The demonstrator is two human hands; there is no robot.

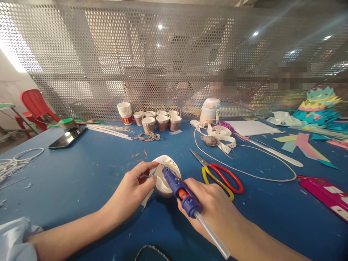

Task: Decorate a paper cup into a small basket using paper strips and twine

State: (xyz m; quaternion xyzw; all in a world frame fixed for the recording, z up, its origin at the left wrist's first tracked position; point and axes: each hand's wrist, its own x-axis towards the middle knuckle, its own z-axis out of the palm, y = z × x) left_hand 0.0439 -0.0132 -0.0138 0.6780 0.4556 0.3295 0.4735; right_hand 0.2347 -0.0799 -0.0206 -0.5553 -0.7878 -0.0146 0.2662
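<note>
A slip by the right hand (209, 199) gripping the glue gun (174, 181) could burn the adjacent left hand (135, 183) pinching the cup (166, 159).

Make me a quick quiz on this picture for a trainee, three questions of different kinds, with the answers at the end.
1. What tool does the right hand hold?
2. True or false: the scissors lie to the right of the cup nearest the camera.
3. What colours are the handles of those scissors?
a) both red
b) one red, one yellow
c) both green

Key:
1. A glue gun.
2. True.
3. b
</note>
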